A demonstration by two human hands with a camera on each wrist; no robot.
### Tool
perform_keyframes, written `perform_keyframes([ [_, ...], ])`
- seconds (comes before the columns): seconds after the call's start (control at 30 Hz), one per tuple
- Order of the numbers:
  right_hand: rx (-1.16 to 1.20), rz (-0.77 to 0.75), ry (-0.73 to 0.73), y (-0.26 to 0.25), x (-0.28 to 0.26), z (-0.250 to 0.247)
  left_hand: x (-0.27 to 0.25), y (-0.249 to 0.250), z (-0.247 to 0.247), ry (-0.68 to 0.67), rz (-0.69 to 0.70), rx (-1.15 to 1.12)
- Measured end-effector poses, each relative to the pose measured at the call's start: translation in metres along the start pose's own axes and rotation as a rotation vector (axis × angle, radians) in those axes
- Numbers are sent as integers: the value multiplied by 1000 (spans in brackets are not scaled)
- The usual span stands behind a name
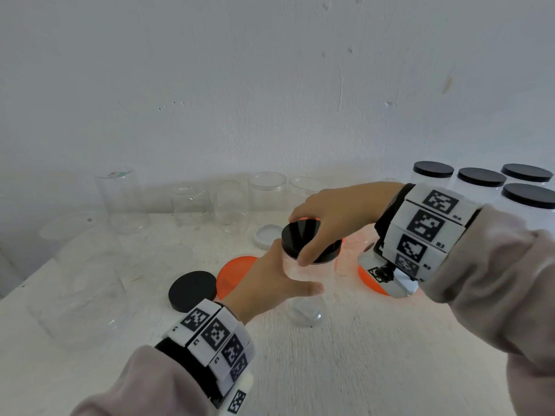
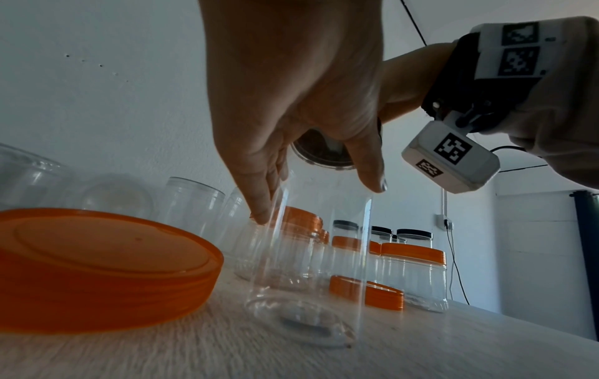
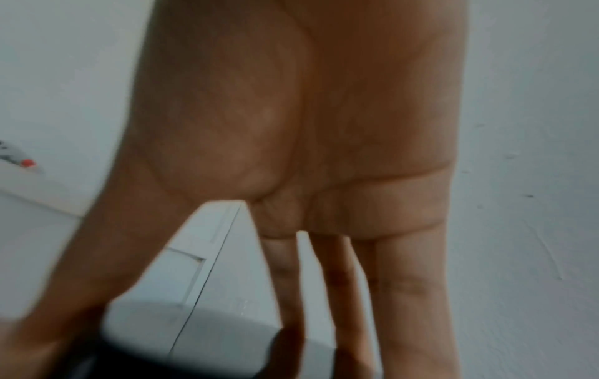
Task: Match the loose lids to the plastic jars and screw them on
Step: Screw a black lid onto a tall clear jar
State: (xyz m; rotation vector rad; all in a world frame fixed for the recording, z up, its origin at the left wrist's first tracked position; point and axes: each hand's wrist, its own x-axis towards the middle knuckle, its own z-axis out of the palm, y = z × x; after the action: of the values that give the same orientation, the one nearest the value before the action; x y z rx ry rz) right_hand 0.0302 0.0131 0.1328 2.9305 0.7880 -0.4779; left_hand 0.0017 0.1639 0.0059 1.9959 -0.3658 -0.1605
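Head view: left hand (image 1: 264, 283) wraps its fingers and thumb round the middle of a clear plastic jar (image 1: 306, 295) that stands upright on the white desk (image 1: 360, 370), near its centre. Right hand (image 1: 333, 217) comes from above and grips a black lid (image 1: 303, 235) by its rim; the lid sits tilted on the jar's mouth, not level. A second black lid (image 1: 192, 291) lies flat on the desk just left of the left wrist, with an orange lid (image 1: 234, 274) beside it and a small white lid (image 1: 268, 235) further back. Open clear jars (image 1: 267, 190) stand in a row along the wall, and capped jars with black lids (image 1: 480, 183) stand at the far right.

Left wrist view: the left hand (image 2: 291, 102) reaches down, its fingers (image 2: 259, 205) on one side of the clear jar (image 2: 308, 256) and the thumb on the other, grasping it. A large orange lid (image 2: 103, 266) lies just left of the jar. Behind stand jars with orange lids (image 2: 415, 271).

Right wrist view: blurred; the right hand (image 3: 308, 141) fills the picture, its fingers (image 3: 411, 295) stretched down and the thumb spread wide, holding the black lid (image 3: 136, 359) at the bottom edge.
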Motion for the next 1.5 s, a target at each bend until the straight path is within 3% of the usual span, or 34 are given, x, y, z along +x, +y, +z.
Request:
perform_keyframes([
  [0.13,-46,71,75,-2,4,9,0,-1,0,-1,-7,14],
  [0.27,27,-16,-52,1,-3,0,1,-1,0,2,-1,36],
  [0.37,30,-60,-52,2,-5,-4,0,0,0,-2,7,40],
  [0.6,-73,71,25,-8,5,7,0,0,0,-13,-29,44],
  [0.8,-11,-33,-108,-4,-2,-7,-1,1,0,-15,-1,42],
  [1.13,-70,50,55,-7,4,8,0,-1,0,-3,-7,39],
  [1.3,31,-33,-61,1,-1,3,2,-2,0,3,-8,50],
  [1.5,94,-55,33,7,0,8,2,-3,1,11,-1,46],
])
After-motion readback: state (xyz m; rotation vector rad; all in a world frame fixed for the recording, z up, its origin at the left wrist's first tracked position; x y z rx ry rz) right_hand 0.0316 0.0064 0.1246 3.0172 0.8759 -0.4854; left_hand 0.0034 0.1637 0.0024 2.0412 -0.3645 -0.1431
